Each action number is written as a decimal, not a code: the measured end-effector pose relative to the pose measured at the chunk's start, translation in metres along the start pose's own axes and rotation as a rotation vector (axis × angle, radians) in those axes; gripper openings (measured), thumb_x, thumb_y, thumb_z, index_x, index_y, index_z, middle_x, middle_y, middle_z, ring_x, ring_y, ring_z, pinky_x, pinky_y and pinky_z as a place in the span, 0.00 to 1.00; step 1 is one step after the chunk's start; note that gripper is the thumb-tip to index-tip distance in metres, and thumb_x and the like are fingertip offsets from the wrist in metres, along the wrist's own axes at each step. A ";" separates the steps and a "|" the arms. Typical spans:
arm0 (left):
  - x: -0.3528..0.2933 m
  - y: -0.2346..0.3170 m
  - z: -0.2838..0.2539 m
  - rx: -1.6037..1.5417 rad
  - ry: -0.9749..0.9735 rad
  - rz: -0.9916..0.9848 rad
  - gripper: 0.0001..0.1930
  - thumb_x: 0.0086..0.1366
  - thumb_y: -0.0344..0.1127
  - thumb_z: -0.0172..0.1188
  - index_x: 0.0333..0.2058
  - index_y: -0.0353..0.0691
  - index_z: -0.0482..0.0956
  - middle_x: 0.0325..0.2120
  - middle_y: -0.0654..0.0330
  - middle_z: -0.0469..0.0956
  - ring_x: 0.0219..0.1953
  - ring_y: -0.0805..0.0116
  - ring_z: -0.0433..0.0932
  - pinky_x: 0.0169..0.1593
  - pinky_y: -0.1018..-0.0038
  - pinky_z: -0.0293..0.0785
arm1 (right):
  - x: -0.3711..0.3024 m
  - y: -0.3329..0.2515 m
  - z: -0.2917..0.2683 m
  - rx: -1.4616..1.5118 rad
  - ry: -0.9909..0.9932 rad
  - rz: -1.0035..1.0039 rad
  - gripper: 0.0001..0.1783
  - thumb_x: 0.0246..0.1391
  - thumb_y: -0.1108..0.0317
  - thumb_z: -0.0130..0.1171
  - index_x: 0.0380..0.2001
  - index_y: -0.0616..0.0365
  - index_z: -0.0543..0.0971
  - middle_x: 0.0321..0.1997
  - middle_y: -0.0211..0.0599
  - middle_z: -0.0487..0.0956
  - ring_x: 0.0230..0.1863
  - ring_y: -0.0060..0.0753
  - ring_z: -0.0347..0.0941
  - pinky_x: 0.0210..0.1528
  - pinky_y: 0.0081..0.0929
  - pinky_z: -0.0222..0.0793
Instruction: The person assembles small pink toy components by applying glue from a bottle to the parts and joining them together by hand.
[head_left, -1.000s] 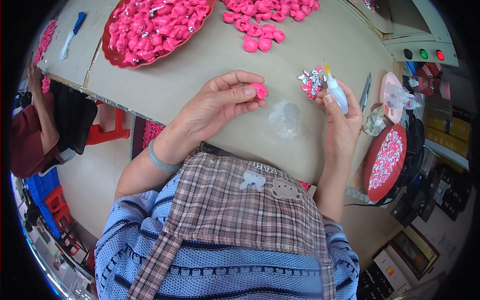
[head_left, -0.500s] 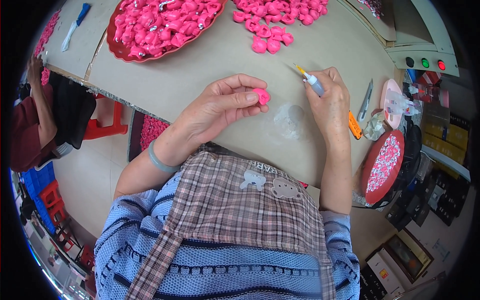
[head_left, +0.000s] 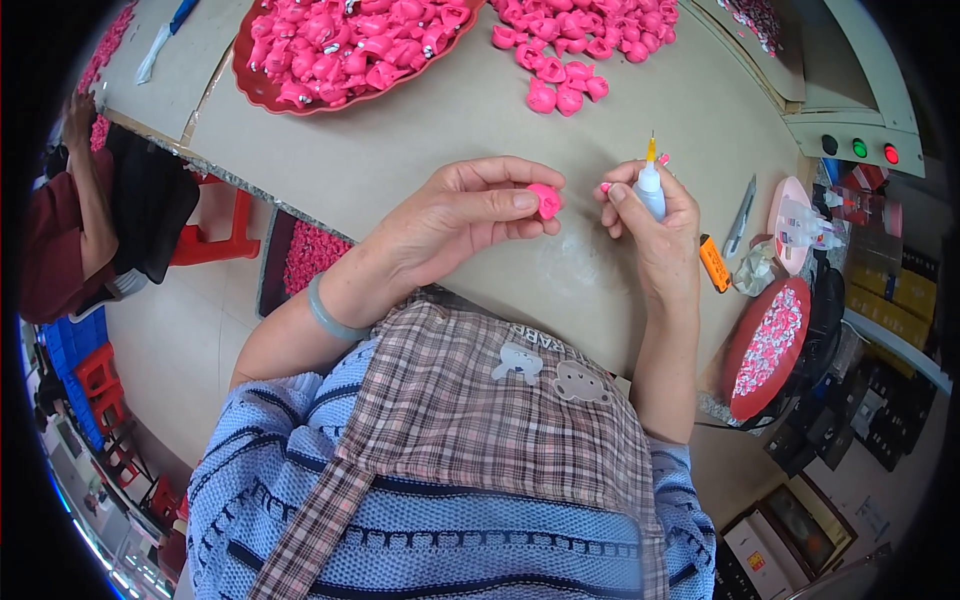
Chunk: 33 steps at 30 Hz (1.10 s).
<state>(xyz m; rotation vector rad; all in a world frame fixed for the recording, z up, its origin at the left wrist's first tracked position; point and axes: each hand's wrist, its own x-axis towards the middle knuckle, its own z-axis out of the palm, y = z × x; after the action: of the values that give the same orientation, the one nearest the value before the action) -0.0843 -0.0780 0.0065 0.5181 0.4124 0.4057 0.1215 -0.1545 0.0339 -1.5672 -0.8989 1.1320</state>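
Observation:
My left hand (head_left: pixel 480 210) pinches a small hollow pink plastic piece (head_left: pixel 544 200) between thumb and fingertips, its opening turned partly toward me. To the right, my right hand (head_left: pixel 655 220) grips a small needle-tip squeeze bottle (head_left: pixel 650 188), its yellow tip pointing up and away. A tiny pink part (head_left: pixel 606 187) shows at the thumb and fingertip of that same hand. The two hands are apart above the table (head_left: pixel 440 130). On the tabletop between and below them is a whitish smear (head_left: pixel 575 260).
A red scalloped tray (head_left: pixel 300 108) heaped with pink pieces stands at the far left, with loose pink pieces (head_left: pixel 570 90) beside it. On the right lie a utility knife (head_left: pixel 741 215), an orange tool (head_left: pixel 714 263), crumpled tissue (head_left: pixel 755 268) and a red dish of small parts (head_left: pixel 765 345). Another person's arm (head_left: pixel 90 200) is at left.
The squeeze bottle has swung from leaning left to nearly upright in my right hand. A tiny pink part now shows at those fingertips. My left hand keeps the pink piece.

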 end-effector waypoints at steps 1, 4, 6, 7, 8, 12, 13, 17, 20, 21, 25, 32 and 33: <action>0.000 0.001 0.001 0.004 -0.010 0.005 0.17 0.64 0.29 0.55 0.51 0.29 0.71 0.43 0.52 0.76 0.43 0.67 0.78 0.50 0.77 0.75 | -0.001 0.001 0.001 0.082 -0.003 0.020 0.03 0.54 0.75 0.56 0.33 0.62 0.76 0.28 0.30 0.76 0.24 0.14 0.69 0.24 0.14 0.62; 0.000 0.001 0.001 0.013 -0.018 0.010 0.17 0.64 0.29 0.55 0.51 0.29 0.71 0.45 0.50 0.76 0.44 0.67 0.79 0.49 0.77 0.75 | -0.002 0.006 -0.003 0.209 -0.058 0.048 0.03 0.54 0.76 0.56 0.34 0.62 0.76 0.27 0.31 0.76 0.24 0.15 0.69 0.24 0.13 0.62; 0.000 0.000 0.003 0.020 -0.018 0.011 0.17 0.64 0.30 0.55 0.51 0.29 0.71 0.46 0.49 0.75 0.44 0.67 0.79 0.49 0.77 0.75 | -0.003 0.009 -0.004 0.256 -0.108 0.053 0.04 0.54 0.76 0.56 0.34 0.61 0.76 0.28 0.32 0.76 0.24 0.15 0.69 0.24 0.13 0.62; 0.000 -0.001 0.003 0.013 -0.042 0.014 0.17 0.64 0.30 0.55 0.51 0.29 0.71 0.46 0.49 0.75 0.44 0.67 0.78 0.50 0.77 0.75 | -0.006 0.009 -0.004 0.279 -0.088 0.031 0.04 0.53 0.77 0.56 0.34 0.62 0.76 0.29 0.32 0.76 0.25 0.16 0.70 0.26 0.13 0.63; 0.000 -0.002 0.005 0.006 -0.066 0.017 0.17 0.64 0.30 0.55 0.51 0.30 0.71 0.46 0.49 0.75 0.44 0.67 0.78 0.50 0.77 0.75 | -0.008 0.009 -0.003 0.303 -0.067 0.009 0.04 0.53 0.78 0.57 0.34 0.62 0.76 0.30 0.33 0.77 0.26 0.16 0.70 0.27 0.13 0.65; 0.000 -0.005 0.004 -0.004 -0.075 0.020 0.17 0.64 0.29 0.55 0.51 0.30 0.72 0.47 0.48 0.75 0.45 0.67 0.78 0.51 0.77 0.75 | -0.015 0.012 0.015 0.079 0.100 -0.151 0.06 0.49 0.80 0.61 0.32 0.64 0.77 0.32 0.35 0.79 0.29 0.20 0.74 0.31 0.17 0.69; 0.000 -0.006 0.004 0.005 -0.068 0.031 0.17 0.64 0.29 0.55 0.51 0.30 0.72 0.47 0.48 0.75 0.45 0.67 0.78 0.51 0.76 0.75 | -0.015 0.017 0.015 -0.103 0.125 -0.312 0.07 0.47 0.81 0.62 0.32 0.64 0.77 0.33 0.36 0.79 0.32 0.23 0.75 0.34 0.20 0.70; 0.001 -0.007 0.003 0.021 -0.032 0.033 0.17 0.64 0.29 0.55 0.51 0.31 0.72 0.48 0.49 0.75 0.45 0.67 0.78 0.51 0.76 0.75 | -0.017 0.020 0.020 -0.358 0.170 -0.564 0.09 0.44 0.82 0.63 0.31 0.63 0.79 0.35 0.39 0.80 0.36 0.28 0.77 0.38 0.24 0.72; 0.001 -0.007 0.002 0.019 -0.024 0.032 0.17 0.64 0.29 0.55 0.51 0.31 0.72 0.47 0.49 0.75 0.45 0.66 0.78 0.51 0.76 0.75 | -0.019 0.024 0.021 -0.343 0.194 -0.539 0.08 0.45 0.82 0.62 0.32 0.63 0.79 0.35 0.38 0.80 0.36 0.27 0.77 0.38 0.23 0.72; 0.002 -0.007 0.003 0.017 -0.022 0.031 0.17 0.64 0.29 0.55 0.51 0.31 0.72 0.47 0.49 0.75 0.45 0.66 0.78 0.51 0.76 0.75 | -0.020 0.025 0.021 -0.298 0.214 -0.463 0.08 0.46 0.82 0.61 0.32 0.63 0.79 0.34 0.37 0.80 0.35 0.26 0.77 0.37 0.23 0.72; 0.002 -0.007 0.004 0.033 0.010 0.042 0.16 0.64 0.29 0.55 0.50 0.29 0.72 0.40 0.53 0.78 0.44 0.67 0.78 0.50 0.75 0.74 | -0.023 0.017 0.023 -0.098 0.167 -0.287 0.07 0.48 0.82 0.59 0.33 0.64 0.79 0.35 0.34 0.79 0.33 0.22 0.75 0.35 0.20 0.72; 0.003 -0.006 0.004 0.032 -0.008 0.027 0.16 0.65 0.29 0.54 0.50 0.29 0.73 0.40 0.53 0.78 0.43 0.67 0.78 0.50 0.75 0.74 | -0.023 0.019 0.017 -0.079 0.050 -0.270 0.09 0.50 0.82 0.59 0.36 0.64 0.77 0.34 0.32 0.78 0.30 0.19 0.73 0.31 0.17 0.71; 0.003 -0.007 0.004 0.032 -0.008 0.025 0.16 0.65 0.29 0.54 0.50 0.29 0.73 0.40 0.53 0.78 0.43 0.67 0.78 0.50 0.75 0.74 | -0.024 0.019 0.017 -0.099 0.047 -0.286 0.09 0.50 0.82 0.59 0.36 0.63 0.77 0.33 0.31 0.78 0.29 0.18 0.73 0.31 0.17 0.71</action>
<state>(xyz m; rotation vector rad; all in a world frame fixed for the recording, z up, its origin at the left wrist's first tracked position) -0.0778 -0.0833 0.0051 0.5563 0.4057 0.4213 0.0986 -0.1766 0.0196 -1.4807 -1.1211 0.8562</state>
